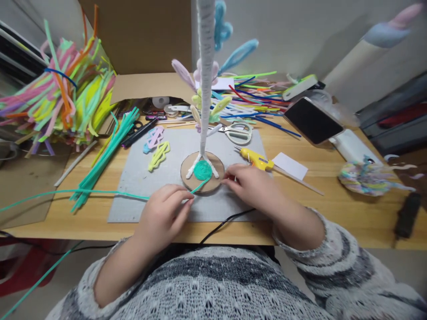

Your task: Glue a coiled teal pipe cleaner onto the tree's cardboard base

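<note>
A round cardboard disc [215, 183] lies on the grey mat, with a coiled green spiral [202, 170] in its middle. A tall white-wrapped stem [206, 80] with splayed white feet stands on the disc and carries pastel fuzzy-wire loops. My left hand [167, 212] pinches the long green pipe cleaner [123, 194] that runs from the coil, just off the disc's lower left edge. From there the strand trails away to the left. At the disc's right rim, my right hand [248, 183] has its fingertips closed on the edge.
Right of the disc lie a yellow glue gun [256, 159], white-handled scissors [238, 132] and a phone [312, 120]. Green pipe cleaners [106, 155] and yellow and purple shapes [159, 155] lie left. A large colourful bundle [66, 93] stands back left. A black cord [222, 226] crosses the front edge.
</note>
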Action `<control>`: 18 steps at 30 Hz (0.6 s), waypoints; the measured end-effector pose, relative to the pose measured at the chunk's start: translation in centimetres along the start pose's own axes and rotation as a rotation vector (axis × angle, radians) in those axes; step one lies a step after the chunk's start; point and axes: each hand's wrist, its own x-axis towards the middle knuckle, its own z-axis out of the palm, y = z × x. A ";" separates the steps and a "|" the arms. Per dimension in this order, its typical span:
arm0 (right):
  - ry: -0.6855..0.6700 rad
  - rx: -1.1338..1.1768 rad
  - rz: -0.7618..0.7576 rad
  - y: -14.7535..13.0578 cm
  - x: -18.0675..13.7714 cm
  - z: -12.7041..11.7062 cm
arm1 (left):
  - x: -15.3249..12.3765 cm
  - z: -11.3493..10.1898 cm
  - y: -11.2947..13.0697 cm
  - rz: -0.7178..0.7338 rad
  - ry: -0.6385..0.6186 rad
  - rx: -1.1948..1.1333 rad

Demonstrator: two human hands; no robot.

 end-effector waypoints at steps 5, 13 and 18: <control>0.066 0.015 0.086 -0.4 0.8 2.1 | 0.6 0.7 0.4 0.012 -0.020 0.011; -0.009 -0.137 0.027 -0.7 0.4 2.3 | 0.7 1.4 1.0 0.050 -0.070 0.131; -0.223 -0.267 0.010 0.0 -0.4 0.3 | 0.5 1.2 0.8 0.012 -0.074 0.139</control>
